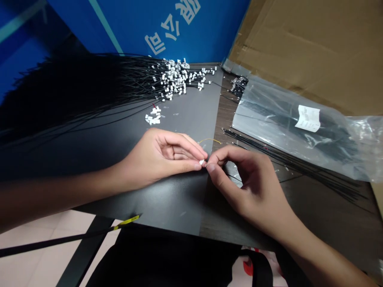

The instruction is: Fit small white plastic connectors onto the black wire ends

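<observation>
My left hand (163, 159) pinches a small white connector (202, 162) between thumb and fingertips above the black table mat (167, 199). My right hand (248, 183) meets it fingertip to fingertip, pinching something thin at the connector's end; what it holds is too small to make out. A thin yellow wire (209, 140) curves just behind the fingers. A big heap of black wires (68, 91) tipped with white connectors (176, 77) lies at the back left. A small cluster of loose white connectors (154, 116) sits in front of it.
A clear plastic bag (299, 123) of black wires with a white label lies at the right, with loose black wires (284, 159) beside it. Brown cardboard (314, 44) and a blue box (143, 24) stand behind. A yellow-tipped black strip (89, 235) crosses below the table edge.
</observation>
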Available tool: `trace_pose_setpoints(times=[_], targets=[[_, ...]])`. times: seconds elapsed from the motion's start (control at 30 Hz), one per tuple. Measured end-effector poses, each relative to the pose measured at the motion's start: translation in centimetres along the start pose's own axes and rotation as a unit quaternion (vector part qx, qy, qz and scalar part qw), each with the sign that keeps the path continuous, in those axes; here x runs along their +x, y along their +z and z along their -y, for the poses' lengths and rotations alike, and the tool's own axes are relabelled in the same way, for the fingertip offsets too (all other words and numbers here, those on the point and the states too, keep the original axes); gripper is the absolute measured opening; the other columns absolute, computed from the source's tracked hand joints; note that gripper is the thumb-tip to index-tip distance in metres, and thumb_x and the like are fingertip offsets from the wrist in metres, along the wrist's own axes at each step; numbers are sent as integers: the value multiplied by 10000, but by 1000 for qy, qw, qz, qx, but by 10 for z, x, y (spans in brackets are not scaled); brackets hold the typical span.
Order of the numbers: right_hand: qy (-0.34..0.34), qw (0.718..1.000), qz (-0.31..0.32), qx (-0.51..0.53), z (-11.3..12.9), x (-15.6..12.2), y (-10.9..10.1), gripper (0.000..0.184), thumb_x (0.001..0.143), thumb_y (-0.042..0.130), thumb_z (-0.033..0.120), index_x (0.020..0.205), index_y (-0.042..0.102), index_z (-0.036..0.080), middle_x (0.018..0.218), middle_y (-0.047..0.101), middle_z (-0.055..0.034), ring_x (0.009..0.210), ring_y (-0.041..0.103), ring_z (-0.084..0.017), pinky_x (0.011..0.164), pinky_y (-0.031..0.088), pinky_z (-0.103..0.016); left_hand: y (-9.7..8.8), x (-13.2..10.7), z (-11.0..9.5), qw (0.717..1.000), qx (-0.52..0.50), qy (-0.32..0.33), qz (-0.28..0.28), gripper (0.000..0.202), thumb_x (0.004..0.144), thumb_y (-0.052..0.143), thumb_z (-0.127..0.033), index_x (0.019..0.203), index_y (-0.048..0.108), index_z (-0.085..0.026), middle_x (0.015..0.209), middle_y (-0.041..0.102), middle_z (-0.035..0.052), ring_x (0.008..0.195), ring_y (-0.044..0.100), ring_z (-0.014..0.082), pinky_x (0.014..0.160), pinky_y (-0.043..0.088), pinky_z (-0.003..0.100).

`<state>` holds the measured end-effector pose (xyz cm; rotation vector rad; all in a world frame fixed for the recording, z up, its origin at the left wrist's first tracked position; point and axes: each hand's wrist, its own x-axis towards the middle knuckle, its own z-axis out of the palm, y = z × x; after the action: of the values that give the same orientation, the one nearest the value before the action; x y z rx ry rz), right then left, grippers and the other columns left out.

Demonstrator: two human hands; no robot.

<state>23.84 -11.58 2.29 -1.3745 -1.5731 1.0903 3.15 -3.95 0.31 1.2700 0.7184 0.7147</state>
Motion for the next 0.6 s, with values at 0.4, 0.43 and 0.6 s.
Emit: trace_pose_setpoints(times=[0.4,0.43,0.6], targets=[[11,1000,9,2,0,0,0,122,957,717,167,845,736,211,790,736,-6,710,639,-148,629,504,-254,0,-2,-2,997,69,26,-15,203,774,953,-95,829,928,-289,929,880,24,843,822,194,854,703,291],[10,1000,8,-2,0,0,0,116,954,718,165,850,738,210,783,731,-3,706,637,-147,628,503,-254,1,-3,-2,997,73,30,-17,197,777,954,-100,831,927,-287,932,879,26,837,820,195,851,702,293],[-27,999,-12,-30,0,-1,1,110,944,710,136,859,737,201,766,720,11,698,631,-135,664,512,-250,3,-4,-2,998,50,41,-21,225,792,917,-56,829,920,-278,927,875,21,840,821,179,828,681,246]])
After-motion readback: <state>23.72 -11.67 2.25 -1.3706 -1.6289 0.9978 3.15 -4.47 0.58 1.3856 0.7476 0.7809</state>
